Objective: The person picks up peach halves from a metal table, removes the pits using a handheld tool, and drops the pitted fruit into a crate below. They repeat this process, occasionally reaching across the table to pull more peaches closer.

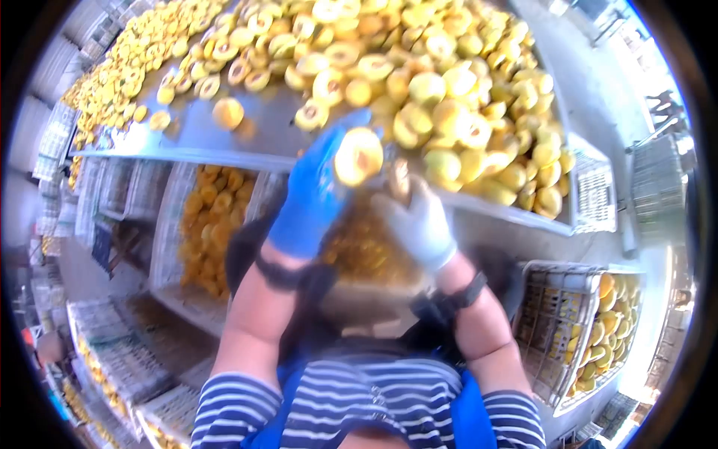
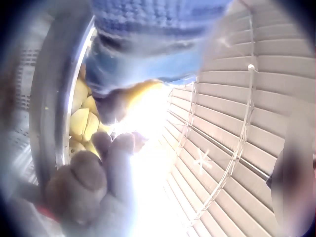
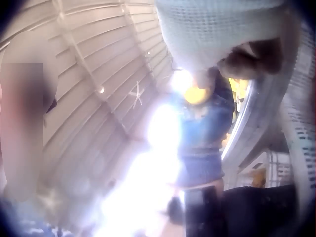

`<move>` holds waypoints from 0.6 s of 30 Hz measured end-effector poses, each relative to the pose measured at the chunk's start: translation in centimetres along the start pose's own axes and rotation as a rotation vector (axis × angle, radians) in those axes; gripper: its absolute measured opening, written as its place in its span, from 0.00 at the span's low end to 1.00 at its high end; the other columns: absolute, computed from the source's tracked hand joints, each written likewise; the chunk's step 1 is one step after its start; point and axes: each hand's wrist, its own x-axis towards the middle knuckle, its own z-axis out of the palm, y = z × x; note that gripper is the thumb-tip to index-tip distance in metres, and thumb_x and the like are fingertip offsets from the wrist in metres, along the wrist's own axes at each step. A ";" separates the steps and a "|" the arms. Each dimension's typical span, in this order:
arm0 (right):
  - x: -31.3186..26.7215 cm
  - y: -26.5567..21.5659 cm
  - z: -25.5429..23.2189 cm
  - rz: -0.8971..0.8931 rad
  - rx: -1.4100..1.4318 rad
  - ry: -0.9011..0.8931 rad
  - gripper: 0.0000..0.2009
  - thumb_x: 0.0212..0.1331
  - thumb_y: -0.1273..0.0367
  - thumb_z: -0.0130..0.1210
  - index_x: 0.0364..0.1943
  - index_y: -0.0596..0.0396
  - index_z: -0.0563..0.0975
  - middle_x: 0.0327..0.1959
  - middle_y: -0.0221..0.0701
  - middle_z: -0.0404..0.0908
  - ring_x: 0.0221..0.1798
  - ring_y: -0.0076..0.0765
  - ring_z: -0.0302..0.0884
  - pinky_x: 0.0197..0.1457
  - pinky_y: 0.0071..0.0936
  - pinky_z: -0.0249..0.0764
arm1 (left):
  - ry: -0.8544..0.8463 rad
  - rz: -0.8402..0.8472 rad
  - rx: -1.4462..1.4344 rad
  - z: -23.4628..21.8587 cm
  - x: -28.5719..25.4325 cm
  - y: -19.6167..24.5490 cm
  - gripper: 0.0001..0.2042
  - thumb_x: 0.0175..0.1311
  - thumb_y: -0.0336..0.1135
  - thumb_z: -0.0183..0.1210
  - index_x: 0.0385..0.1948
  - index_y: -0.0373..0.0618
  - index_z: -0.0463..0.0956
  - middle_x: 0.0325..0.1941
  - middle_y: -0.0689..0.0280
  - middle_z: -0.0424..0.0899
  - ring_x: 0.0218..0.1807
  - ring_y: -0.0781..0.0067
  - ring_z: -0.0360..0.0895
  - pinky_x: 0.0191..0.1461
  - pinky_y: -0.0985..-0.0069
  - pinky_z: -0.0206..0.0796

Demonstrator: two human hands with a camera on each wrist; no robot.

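My left hand (image 1: 314, 187), in a blue glove, holds a yellow peach half (image 1: 359, 156) with its cut face and reddish hollow turned up. In the right wrist view the peach half (image 3: 197, 94) shows as a bright yellow patch by the blue glove (image 3: 205, 128). Close beside it, at the table's front edge, is my right hand (image 1: 420, 224) in a white glove, its fingertips brown-stained. The left wrist view shows the right hand's fingers (image 2: 116, 153) curled near the fruit; I cannot tell whether they hold a small tool. Glare washes out part of both wrist views.
A metal table (image 1: 202, 123) bears heaps of cut peaches (image 1: 441, 90). Below the hands lies a container of yellow pieces (image 1: 366, 247). Crates of peaches stand at left (image 1: 168, 239) and right (image 1: 553, 329), with a white basket (image 1: 594, 187) at the table's right corner.
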 end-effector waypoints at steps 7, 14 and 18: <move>1.4 -0.3 -0.5 -0.288 -0.260 0.230 0.22 0.55 0.65 0.64 0.53 0.57 0.73 0.31 0.45 0.81 0.32 0.51 0.81 0.37 0.36 0.76 | -0.219 0.038 -0.451 0.5 -0.5 -2.6 0.20 0.77 0.38 0.40 0.61 0.33 0.67 0.60 0.57 0.75 0.61 0.66 0.73 0.68 0.70 0.61; -0.6 -2.0 0.0 -0.123 -0.182 0.072 0.16 0.59 0.63 0.61 0.41 0.61 0.72 0.29 0.49 0.81 0.33 0.53 0.82 0.36 0.39 0.75 | 0.046 -0.185 -0.702 1.2 0.2 -1.8 0.26 0.77 0.48 0.36 0.62 0.32 0.62 0.54 0.53 0.78 0.56 0.63 0.77 0.58 0.68 0.73; -0.7 -1.6 0.6 -0.023 -0.128 -0.055 0.17 0.61 0.62 0.59 0.41 0.63 0.72 0.29 0.51 0.80 0.34 0.54 0.82 0.38 0.39 0.75 | 0.125 -0.564 -1.279 1.4 0.4 -1.4 0.26 0.76 0.51 0.39 0.59 0.33 0.65 0.52 0.51 0.79 0.54 0.59 0.79 0.56 0.64 0.75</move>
